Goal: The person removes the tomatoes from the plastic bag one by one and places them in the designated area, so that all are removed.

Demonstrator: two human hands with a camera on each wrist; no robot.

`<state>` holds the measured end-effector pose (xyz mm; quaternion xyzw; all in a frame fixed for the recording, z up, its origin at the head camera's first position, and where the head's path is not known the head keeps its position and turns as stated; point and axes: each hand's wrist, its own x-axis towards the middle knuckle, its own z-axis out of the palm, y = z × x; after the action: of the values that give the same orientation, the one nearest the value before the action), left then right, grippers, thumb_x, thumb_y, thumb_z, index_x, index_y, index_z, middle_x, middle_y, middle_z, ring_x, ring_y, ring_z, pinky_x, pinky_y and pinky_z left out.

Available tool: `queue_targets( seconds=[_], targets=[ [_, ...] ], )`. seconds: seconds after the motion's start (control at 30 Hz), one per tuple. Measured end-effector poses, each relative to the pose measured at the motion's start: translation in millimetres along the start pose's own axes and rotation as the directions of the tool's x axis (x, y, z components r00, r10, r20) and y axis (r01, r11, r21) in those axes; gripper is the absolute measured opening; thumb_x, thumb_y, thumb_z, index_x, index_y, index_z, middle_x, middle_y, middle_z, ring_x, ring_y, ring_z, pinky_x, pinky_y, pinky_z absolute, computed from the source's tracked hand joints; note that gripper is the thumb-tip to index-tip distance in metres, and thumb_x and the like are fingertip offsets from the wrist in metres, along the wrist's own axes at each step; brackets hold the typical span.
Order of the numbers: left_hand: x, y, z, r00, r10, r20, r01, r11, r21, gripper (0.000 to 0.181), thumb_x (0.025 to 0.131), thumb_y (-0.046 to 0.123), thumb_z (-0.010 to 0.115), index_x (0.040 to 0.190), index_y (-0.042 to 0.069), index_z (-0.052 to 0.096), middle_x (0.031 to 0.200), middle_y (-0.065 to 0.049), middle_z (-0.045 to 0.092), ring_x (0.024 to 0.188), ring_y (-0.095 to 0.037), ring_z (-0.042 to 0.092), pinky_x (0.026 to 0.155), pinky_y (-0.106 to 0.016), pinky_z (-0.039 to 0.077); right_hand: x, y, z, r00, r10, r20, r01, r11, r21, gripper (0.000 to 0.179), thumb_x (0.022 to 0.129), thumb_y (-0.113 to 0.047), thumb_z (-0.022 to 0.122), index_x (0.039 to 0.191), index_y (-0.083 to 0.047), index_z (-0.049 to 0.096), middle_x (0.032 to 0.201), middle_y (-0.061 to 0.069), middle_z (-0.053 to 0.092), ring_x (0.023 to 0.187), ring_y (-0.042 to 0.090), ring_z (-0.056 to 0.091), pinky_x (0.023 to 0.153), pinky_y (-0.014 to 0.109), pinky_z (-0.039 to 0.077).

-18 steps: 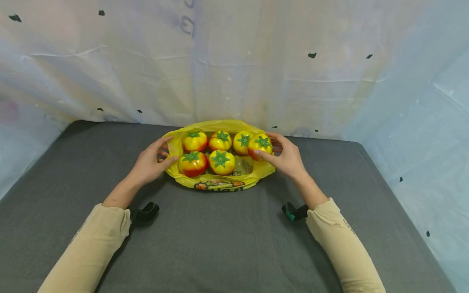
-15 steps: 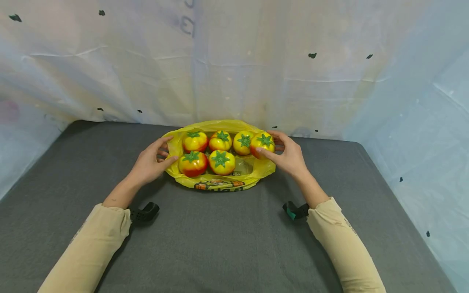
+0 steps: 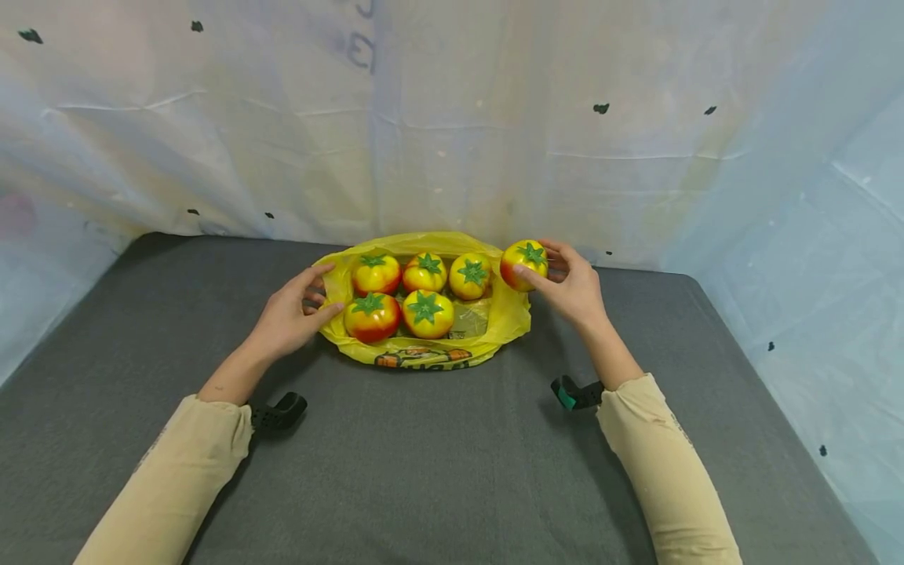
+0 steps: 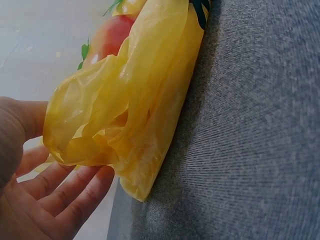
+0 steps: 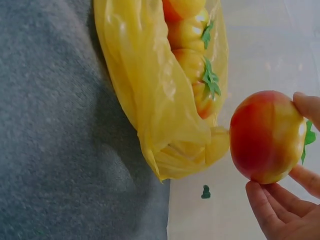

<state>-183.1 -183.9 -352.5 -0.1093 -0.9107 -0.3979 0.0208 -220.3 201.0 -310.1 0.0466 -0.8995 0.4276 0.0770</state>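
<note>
My right hand (image 3: 574, 289) grips a yellow-red tomato (image 3: 524, 265) with a green star-shaped top, just off the right end of a yellow plastic bag (image 3: 510, 314). In the right wrist view the tomato (image 5: 265, 136) sits between thumb and fingertips, apart from the bag (image 5: 145, 75). My left hand (image 3: 288, 315) holds the bag's left end. The left wrist view shows the bag's edge (image 4: 75, 130) between the thumb, its tip hidden behind the plastic, and the fingers (image 4: 82, 197). Several more tomatoes (image 3: 426, 312) lie in the wide-mouthed bag.
The bag stands near the back of a table with a dark grey cloth (image 3: 438, 455). Just behind rises a pale sheet wall (image 3: 452, 141), with another sheet (image 3: 819, 298) at the right. Black straps (image 3: 281, 410) stick out from both wrists.
My right hand has moved right and away with the tomato, from over the bag's right end to beyond its rim. My left hand and the bag stay in place.
</note>
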Motion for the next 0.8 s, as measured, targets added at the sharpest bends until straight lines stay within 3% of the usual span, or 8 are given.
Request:
queue_targets(
  seconds=[0.2, 0.37, 0.6, 0.8],
  targets=[
    [0.1, 0.6, 0.3, 1.000, 0.002, -0.012, -0.002, 1.000, 0.002, 0.063, 0.095, 0.017, 0.061, 0.149, 0.004, 0.031, 0.122, -0.022, 0.045, 0.103, -0.036, 0.055, 0.087, -0.052, 0.050, 3.8, 5.5, -3.0, 0.998, 0.014, -0.064, -0.014, 1.000, -0.009, 0.071, 0.083, -0.046, 0.071, 0.141, -0.012, 0.048, 0.137, 0.016, 0.052, 0.120, 0.031, 0.055, 0.098, 0.044, 0.049],
    [0.2, 0.6, 0.7, 1.000, 0.002, -0.021, -0.002, 1.000, 0.004, 0.063, 0.095, 0.016, 0.061, 0.149, 0.004, 0.031, 0.122, -0.022, 0.046, 0.103, -0.036, 0.055, 0.087, -0.052, 0.050, 5.8, 14.1, -5.0, 0.991, 0.078, -0.107, -0.080, 0.997, -0.013, 0.072, 0.083, -0.049, 0.070, 0.141, -0.013, 0.048, 0.139, 0.015, 0.051, 0.124, 0.031, 0.052, 0.099, 0.046, 0.048],
    [0.3, 0.5, 0.6, 1.000, 0.008, -0.020, -0.008, 1.000, 0.009, 0.063, 0.095, 0.017, 0.061, 0.149, 0.004, 0.031, 0.122, -0.023, 0.046, 0.102, -0.036, 0.055, 0.086, -0.052, 0.050, 9.2, 27.8, -7.6, 0.981, 0.163, -0.110, -0.166, 0.986, -0.019, 0.075, 0.083, -0.052, 0.069, 0.143, -0.013, 0.045, 0.140, 0.015, 0.050, 0.126, 0.031, 0.050, 0.100, 0.047, 0.046],
    [0.4, 0.8, 0.4, 0.999, 0.021, -0.025, -0.020, 1.000, 0.007, 0.062, 0.095, 0.017, 0.061, 0.148, 0.004, 0.032, 0.122, -0.023, 0.046, 0.101, -0.036, 0.056, 0.085, -0.052, 0.051, 10.5, 36.3, -9.4, 0.977, 0.184, -0.105, -0.187, 0.982, -0.022, 0.077, 0.083, -0.053, 0.069, 0.144, -0.013, 0.044, 0.142, 0.015, 0.049, 0.127, 0.032, 0.050, 0.101, 0.047, 0.046]
  ],
)
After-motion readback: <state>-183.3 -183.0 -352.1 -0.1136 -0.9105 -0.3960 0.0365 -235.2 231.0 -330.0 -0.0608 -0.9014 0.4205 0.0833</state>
